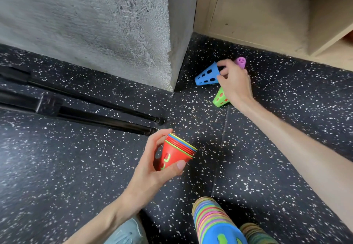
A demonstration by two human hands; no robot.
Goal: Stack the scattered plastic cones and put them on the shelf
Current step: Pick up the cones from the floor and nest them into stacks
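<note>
While the left hand (152, 159) grips a nested red stack (176, 153) mid-frame, the right hand (234, 82) pinches the light, stiff blue cone (207, 74) by its narrow tip, upper right on the floor

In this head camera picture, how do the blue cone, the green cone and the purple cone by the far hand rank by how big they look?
1. blue cone, largest showing.
2. green cone, partly hidden by the right hand.
3. purple cone, only its tip shows.
True sizes are unsure, since the hand covers the last two.

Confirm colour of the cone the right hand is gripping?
Blue cone, with dark oval holes; head view.
</note>
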